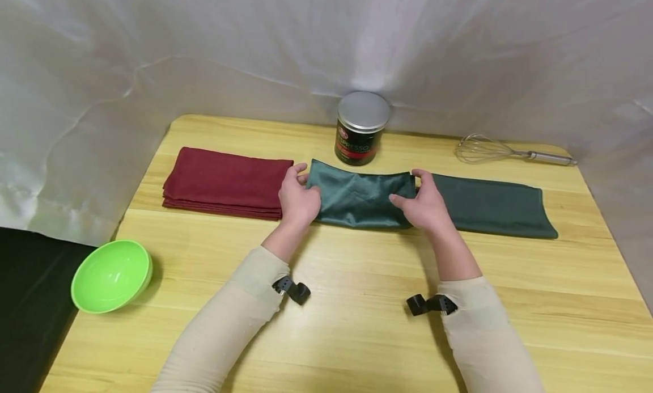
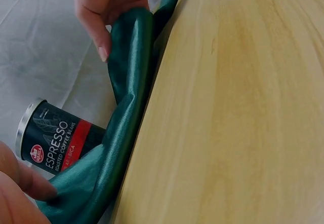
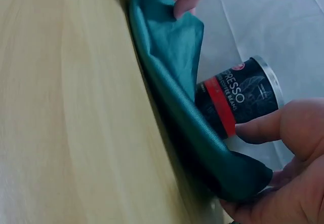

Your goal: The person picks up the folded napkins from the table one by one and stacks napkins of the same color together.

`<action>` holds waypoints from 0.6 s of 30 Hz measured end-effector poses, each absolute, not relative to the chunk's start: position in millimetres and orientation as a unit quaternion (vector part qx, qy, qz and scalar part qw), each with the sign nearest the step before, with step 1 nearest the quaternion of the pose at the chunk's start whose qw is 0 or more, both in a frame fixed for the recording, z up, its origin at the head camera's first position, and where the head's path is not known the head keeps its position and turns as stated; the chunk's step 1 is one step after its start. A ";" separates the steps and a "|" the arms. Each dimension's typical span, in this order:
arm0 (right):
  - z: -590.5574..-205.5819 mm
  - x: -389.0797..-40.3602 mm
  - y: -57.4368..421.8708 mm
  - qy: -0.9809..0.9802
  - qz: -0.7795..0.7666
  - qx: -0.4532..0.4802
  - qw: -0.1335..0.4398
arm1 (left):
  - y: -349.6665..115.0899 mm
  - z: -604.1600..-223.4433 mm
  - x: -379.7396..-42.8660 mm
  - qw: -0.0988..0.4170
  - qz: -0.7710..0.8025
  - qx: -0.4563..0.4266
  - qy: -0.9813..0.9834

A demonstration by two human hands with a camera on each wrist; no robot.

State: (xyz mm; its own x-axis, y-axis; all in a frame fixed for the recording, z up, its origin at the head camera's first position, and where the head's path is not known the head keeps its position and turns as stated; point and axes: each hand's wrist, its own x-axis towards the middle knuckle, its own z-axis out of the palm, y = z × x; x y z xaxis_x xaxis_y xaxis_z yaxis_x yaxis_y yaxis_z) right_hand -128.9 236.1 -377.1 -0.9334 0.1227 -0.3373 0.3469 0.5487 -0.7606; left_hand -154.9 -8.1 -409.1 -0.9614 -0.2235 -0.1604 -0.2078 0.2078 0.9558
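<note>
A shiny green satin cloth (image 1: pixel 359 191) is stretched between both hands in the head view, sagging slightly in the middle. My left hand (image 1: pixel 300 197) pinches its left end, the thumb (image 2: pixel 38 186) lying on the fabric. At the other end my right hand (image 1: pixel 423 203) holds the cloth's edge, fingers behind it and thumb in front. From the right wrist, the near corner of the satin (image 3: pixel 248 176) sits at the right fingers. A darker green folded cloth (image 1: pixel 492 206) lies flat just right of the right hand. Beside the left hand lies a folded dark red cloth (image 1: pixel 229 180).
Behind the satin stands a black espresso coffee can (image 1: pixel 359 138) with a grey lid. A wire whisk (image 1: pixel 510 152) lies at the table's back right. The bright green bowl (image 1: pixel 112 277) rests by the left edge of the wooden table (image 1: pixel 357 325). Pale fabric hangs behind.
</note>
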 end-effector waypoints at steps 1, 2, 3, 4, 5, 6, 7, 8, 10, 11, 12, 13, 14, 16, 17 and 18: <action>-377.9 -129.4 236.2 0.869 -0.459 0.141 0.121 | -8.1 -409.3 -155.1 0.007 -0.615 0.139 -0.776; -378.7 -129.9 236.3 0.866 -0.463 0.147 0.117 | -8.1 -409.2 -155.0 0.007 -0.615 0.139 -0.776; -379.4 -130.3 236.3 0.862 -0.470 0.153 0.113 | -8.1 -409.4 -154.9 0.007 -0.617 0.139 -0.775; -380.0 -130.7 236.3 0.858 -0.477 0.156 0.109 | -8.3 -409.8 -154.9 0.007 -0.618 0.139 -0.774; -380.6 -131.1 236.4 0.853 -0.486 0.158 0.106 | -8.3 -409.8 -154.8 0.007 -0.618 0.139 -0.773; -381.3 -131.5 236.5 0.848 -0.495 0.159 0.105 | -8.4 -410.2 -154.6 0.007 -0.619 0.138 -0.773; -381.9 -131.8 236.6 0.843 -0.503 0.158 0.105 | -8.4 -410.3 -154.4 0.008 -0.620 0.138 -0.772; -382.4 -132.0 236.8 0.839 -0.509 0.156 0.108 | -8.4 -410.2 -154.1 0.008 -0.621 0.138 -0.772; -383.5 -132.6 237.1 0.834 -0.519 0.147 0.116 | -8.4 -410.4 -153.6 0.009 -0.624 0.139 -0.769; -383.8 -132.7 237.0 0.833 -0.521 0.142 0.119 | -8.4 -410.3 -153.3 0.009 -0.625 0.139 -0.768; -384.1 -132.9 237.1 0.833 -0.523 0.139 0.121 | -8.3 -410.2 -153.1 0.009 -0.626 0.140 -0.767; -384.4 -133.2 237.1 0.833 -0.523 0.134 0.120 | -8.3 -410.2 -153.1 0.008 -0.628 0.141 -0.765; -384.5 -133.4 237.1 0.835 -0.521 0.130 0.118 | -8.2 -410.2 -153.1 0.007 -0.629 0.142 -0.765; -384.9 -134.3 236.8 0.839 -0.520 0.117 0.111 | -7.9 -410.3 -153.5 0.007 -0.627 0.145 -0.766; -385.1 -134.7 236.8 0.841 -0.518 0.109 0.107 | -7.7 -410.3 -153.9 0.007 -0.625 0.145 -0.767; -385.4 -135.2 236.7 0.844 -0.516 0.099 0.104 | -7.5 -410.2 -154.3 0.006 -0.625 0.145 -0.767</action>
